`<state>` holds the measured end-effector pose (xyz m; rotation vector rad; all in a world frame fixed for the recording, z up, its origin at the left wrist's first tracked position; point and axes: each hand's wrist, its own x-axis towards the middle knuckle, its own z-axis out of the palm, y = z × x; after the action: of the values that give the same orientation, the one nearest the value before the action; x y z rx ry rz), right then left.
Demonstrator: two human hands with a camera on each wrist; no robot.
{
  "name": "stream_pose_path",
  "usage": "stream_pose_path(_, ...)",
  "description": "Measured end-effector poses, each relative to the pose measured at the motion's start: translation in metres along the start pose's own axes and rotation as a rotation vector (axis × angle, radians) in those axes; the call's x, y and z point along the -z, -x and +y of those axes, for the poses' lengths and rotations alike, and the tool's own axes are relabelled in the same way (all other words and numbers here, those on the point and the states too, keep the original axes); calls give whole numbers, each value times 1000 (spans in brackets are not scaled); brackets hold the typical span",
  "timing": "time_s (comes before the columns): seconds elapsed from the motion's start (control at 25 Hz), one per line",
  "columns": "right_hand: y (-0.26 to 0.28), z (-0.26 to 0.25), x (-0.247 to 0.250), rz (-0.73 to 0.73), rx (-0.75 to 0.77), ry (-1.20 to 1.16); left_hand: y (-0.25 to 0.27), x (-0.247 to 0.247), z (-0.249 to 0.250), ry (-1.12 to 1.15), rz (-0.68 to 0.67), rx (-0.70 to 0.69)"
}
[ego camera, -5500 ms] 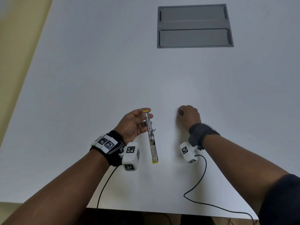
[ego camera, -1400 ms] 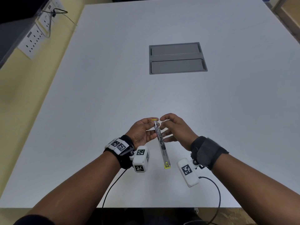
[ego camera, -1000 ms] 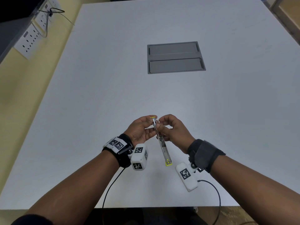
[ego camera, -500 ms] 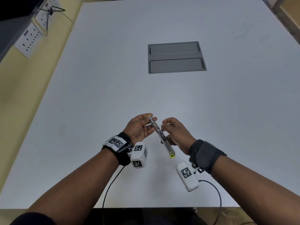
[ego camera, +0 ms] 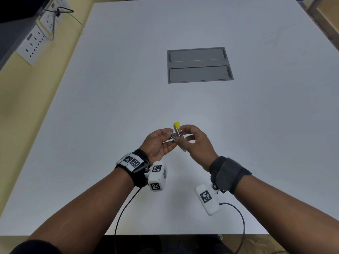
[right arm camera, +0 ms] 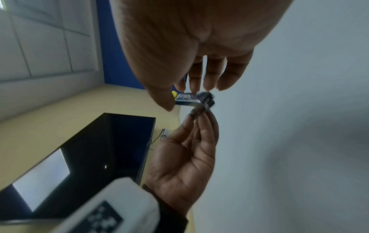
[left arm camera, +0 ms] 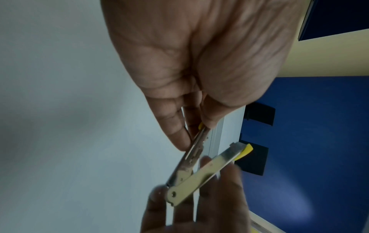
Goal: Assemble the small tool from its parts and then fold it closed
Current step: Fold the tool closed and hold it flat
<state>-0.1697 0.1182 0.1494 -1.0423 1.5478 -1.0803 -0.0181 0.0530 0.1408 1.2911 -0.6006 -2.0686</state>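
The small tool (ego camera: 177,136) is a thin silver metal piece of two hinged arms with yellow tips, held above the white table (ego camera: 183,99) near its front edge. In the left wrist view the two arms (left arm camera: 201,171) stand in a narrow V, joined at a pivot. My left hand (ego camera: 161,142) pinches one arm (left arm camera: 196,146) between thumb and fingers. My right hand (ego camera: 194,140) grips the other arm (right arm camera: 189,98), whose yellow tip (ego camera: 176,124) points away from me. The pivot end is partly hidden by my fingers.
A grey recessed hatch (ego camera: 199,64) with two lids sits in the table's middle, further back. A white socket strip (ego camera: 34,41) with a cable hangs at the far left wall. Cables (ego camera: 238,222) run from both wrist cameras over the table's front edge.
The tool was stretched out long, held by my left hand alone. My right hand came over, took the near arm and swung it up and round, so the yellow tip now points away.
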Motion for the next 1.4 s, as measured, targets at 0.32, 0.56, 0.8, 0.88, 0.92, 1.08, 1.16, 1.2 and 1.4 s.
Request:
stream_pose_path(0.32, 5, 5, 2, -117, 67, 245, 5, -7, 9, -153, -89, 14)
stream_pose_path(0.56, 8, 7, -1, -226, 28, 309, 2, -6, 4, -134, -9, -11)
stream_pose_path(0.8, 16, 5, -3, -328, -8, 355, 1, -6, -2, -141, 6, -29)
stream_pose_path(0.88, 16, 3, -2, -336, -23, 364, 1, -4, -3, -131, -4, -43)
stream_pose_path(0.92, 16, 4, -2, -332, -38, 362, 0, -4, -3, -125, -17, -47)
stream_pose_path(1.08, 8, 9, 0, -266, -72, 289, -3, 3, 1, -69, -56, -8)
stream_pose_path(1.16, 1, 16, 2, -223, -90, 280, -6, 10, 3, -122, -68, 17)
stream_pose_path(1.2, -4, 20, 3, -200, -88, 280, -8, 14, 5, -178, -82, 28)
stream_pose_path(1.4, -30, 35, 9, -111, -141, 234, -24, 27, 7, -463, -103, 39)
